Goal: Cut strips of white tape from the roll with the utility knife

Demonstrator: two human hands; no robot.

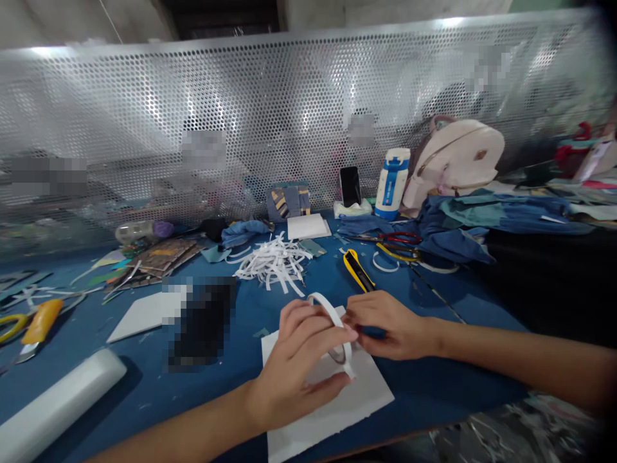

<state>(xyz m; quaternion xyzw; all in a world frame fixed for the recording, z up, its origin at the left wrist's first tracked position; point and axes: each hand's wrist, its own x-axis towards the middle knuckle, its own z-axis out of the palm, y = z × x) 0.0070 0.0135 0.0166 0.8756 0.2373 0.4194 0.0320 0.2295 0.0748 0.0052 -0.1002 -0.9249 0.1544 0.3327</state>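
Observation:
My left hand is curled around a narrow white roll of tape, thumb below and fingers over its rim. My right hand pinches the roll's edge from the right, fingers closed on the tape end. Both hands hover over a white sheet of paper lying on the blue table near its front edge. A yellow utility knife lies just behind my right hand.
A pile of white paper strips sits behind the hands. Scissors, blue cloth, a bottle, a phone and a pale backpack stand at the back right. A white roll lies front left. A perforated metal screen backs the table.

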